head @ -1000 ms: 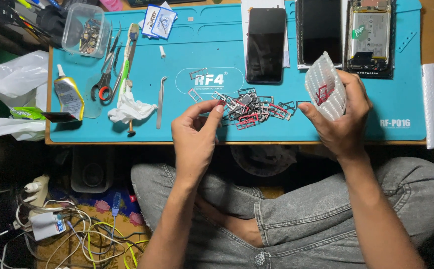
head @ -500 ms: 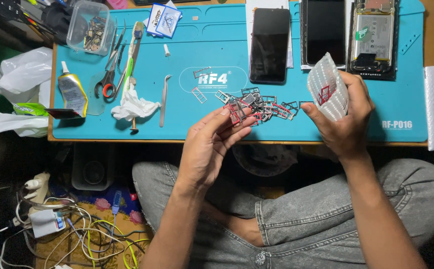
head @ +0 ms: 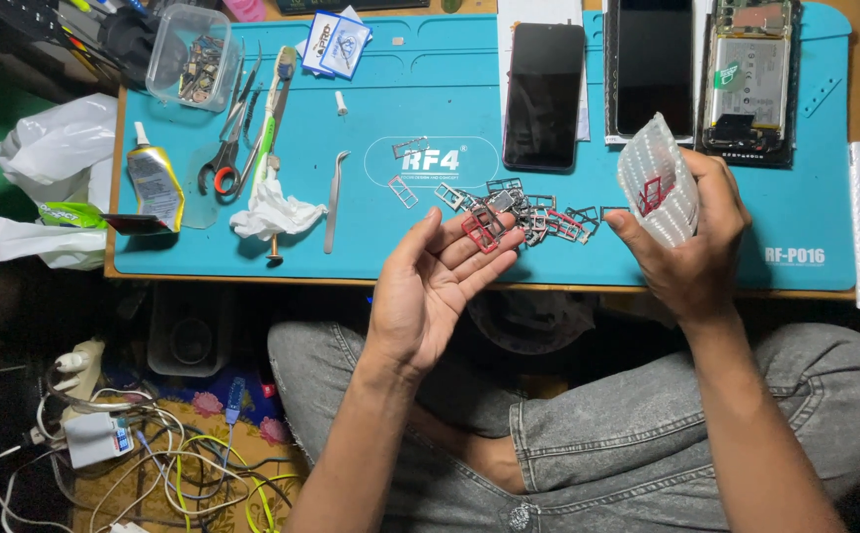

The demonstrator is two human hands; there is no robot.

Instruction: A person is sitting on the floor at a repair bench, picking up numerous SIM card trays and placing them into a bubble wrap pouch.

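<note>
Two hands work over a blue rubbery mat that covers most of a wooden bench. Seen from the head camera, the left hand lies palm up with the fingers loosely spread, and a small red metal tray frame rests across its fingertips just at the near edge of the mat. The right hand is closed around a small clear ribbed plastic bag, with another red frame showing through its wall. Between the hands, a loose pile of thin frames, silver, grey and red, lies flat on the mat, each a little open rectangle. Far of the pile lies a dark glossy phone, face up. To the left are steel tweezers, a crumpled white tissue, red-handled scissors and a soft glue tube. Bare mat remains near the right edge, beyond the right hand.
</note>
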